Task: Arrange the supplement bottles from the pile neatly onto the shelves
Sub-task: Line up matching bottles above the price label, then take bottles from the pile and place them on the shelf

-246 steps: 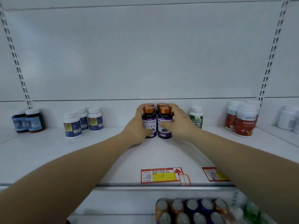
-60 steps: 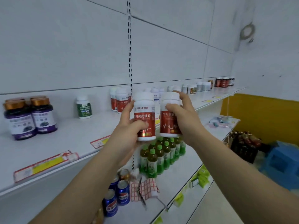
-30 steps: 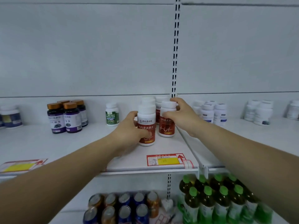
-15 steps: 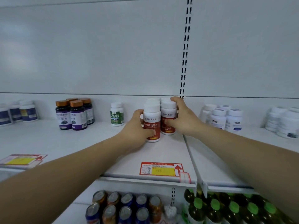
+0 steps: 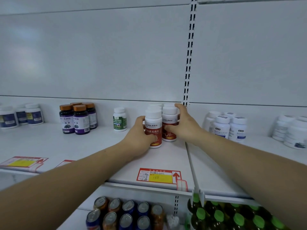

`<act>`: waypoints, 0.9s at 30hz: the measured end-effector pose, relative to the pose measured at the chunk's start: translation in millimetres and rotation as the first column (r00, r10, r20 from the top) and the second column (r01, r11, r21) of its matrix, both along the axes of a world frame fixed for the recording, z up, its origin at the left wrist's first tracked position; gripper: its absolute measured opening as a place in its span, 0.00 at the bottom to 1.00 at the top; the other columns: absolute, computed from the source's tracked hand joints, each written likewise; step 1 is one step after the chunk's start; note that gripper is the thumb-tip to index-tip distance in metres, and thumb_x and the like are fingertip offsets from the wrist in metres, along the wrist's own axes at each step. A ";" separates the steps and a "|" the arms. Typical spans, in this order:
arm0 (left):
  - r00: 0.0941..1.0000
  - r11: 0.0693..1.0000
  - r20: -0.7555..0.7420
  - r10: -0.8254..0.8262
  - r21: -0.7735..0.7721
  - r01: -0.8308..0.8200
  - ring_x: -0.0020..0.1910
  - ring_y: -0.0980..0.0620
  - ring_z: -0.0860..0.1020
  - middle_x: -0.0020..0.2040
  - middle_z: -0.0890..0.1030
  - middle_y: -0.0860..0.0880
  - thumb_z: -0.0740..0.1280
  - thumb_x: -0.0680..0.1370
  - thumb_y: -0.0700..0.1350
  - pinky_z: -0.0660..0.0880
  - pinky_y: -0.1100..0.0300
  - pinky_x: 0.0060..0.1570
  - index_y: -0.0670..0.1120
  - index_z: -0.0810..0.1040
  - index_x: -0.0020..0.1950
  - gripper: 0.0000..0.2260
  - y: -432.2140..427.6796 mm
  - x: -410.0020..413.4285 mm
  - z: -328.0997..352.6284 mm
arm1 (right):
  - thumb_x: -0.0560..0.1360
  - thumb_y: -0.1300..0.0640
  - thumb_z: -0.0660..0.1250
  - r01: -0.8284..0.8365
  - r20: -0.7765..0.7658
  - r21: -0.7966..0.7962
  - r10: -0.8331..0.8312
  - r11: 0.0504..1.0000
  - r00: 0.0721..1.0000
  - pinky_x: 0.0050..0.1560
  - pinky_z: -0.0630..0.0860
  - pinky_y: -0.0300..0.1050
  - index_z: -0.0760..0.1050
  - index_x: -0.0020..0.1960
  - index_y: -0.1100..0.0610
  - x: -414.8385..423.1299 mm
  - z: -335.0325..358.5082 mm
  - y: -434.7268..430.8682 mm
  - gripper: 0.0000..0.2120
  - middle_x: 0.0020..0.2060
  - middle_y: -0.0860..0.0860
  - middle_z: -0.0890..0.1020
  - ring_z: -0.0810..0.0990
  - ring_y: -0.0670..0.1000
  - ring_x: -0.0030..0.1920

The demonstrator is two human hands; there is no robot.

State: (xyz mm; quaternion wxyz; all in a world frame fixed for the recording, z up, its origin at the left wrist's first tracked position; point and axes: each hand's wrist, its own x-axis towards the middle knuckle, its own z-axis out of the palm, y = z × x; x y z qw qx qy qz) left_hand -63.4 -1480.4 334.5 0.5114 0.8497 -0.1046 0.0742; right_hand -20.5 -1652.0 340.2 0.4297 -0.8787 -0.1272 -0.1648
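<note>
Gripping one bottle apiece, both hands are at the shelf (image 5: 99, 146). The left hand (image 5: 137, 136) is curled round the left bottle (image 5: 153, 120), thumb laid across the red label, fingers wrapped behind its left side. The right hand (image 5: 184, 125) is curled round the right bottle (image 5: 169, 116), thumb on the label front, fingers hooked over the far side by the white cap. Both bottles stand upright on the shelf, side by side, just left of the slotted upright (image 5: 189, 52); whether they touch each other cannot be told. The left bottle sits slightly nearer the front edge. Directly behind the pair, further white caps (image 5: 155, 106) of like bottles are visible; their labels are hidden.

Left of the hands, apart from them, a single green bottle (image 5: 120, 119) stands upright. Further left is a tight cluster of purple bottles (image 5: 78, 118) with copper caps; beyond those, near the left edge, are blue bottles (image 5: 33, 113) with white caps. Right of the upright stands a group of white bottles (image 5: 229, 127) with pale blue labels, and well apart at the far right more white tubs (image 5: 292, 131), blurred.

On the shelf's front strip, a red and yellow price tag (image 5: 158, 175) lies in line with the held bottles; more tags (image 5: 23, 162) lie at the left. On the lower shelf (image 5: 77, 221), cans (image 5: 126, 214) stand to the left and green-capped bottles (image 5: 232, 214) to the right
</note>
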 end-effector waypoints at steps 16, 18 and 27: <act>1.000 1.000 -0.013 0.007 0.026 -0.007 0.55 0.56 0.72 0.64 0.73 0.52 0.70 0.74 0.39 0.68 0.61 0.55 0.51 0.63 0.72 0.29 2.3 2.8 -2.0 | 0.72 0.55 0.72 0.022 -0.004 -0.015 -0.022 1.000 1.000 0.52 0.68 0.41 0.51 0.75 0.50 -6.8 3.8 1.7 0.40 0.56 0.49 0.75 0.75 0.50 0.55; 1.000 0.999 -0.011 0.008 0.041 -0.008 0.55 0.56 0.71 0.67 0.72 0.50 0.70 0.74 0.39 0.68 0.60 0.56 0.50 0.63 0.72 0.29 2.6 3.6 -1.6 | 0.72 0.55 0.72 0.031 -0.001 -0.042 -0.031 0.999 1.000 0.53 0.69 0.41 0.52 0.75 0.51 -6.3 4.8 2.1 0.40 0.60 0.50 0.75 0.76 0.52 0.58; 0.999 0.997 -0.045 -0.004 0.077 0.007 0.56 0.54 0.73 0.68 0.71 0.50 0.71 0.74 0.41 0.70 0.59 0.56 0.51 0.61 0.73 0.31 5.9 2.3 3.8 | 0.73 0.54 0.69 0.065 -0.028 -0.188 -0.072 0.980 0.997 0.60 0.68 0.42 0.53 0.77 0.51 -14.5 26.0 -6.9 0.38 0.71 0.53 0.67 0.70 0.53 0.67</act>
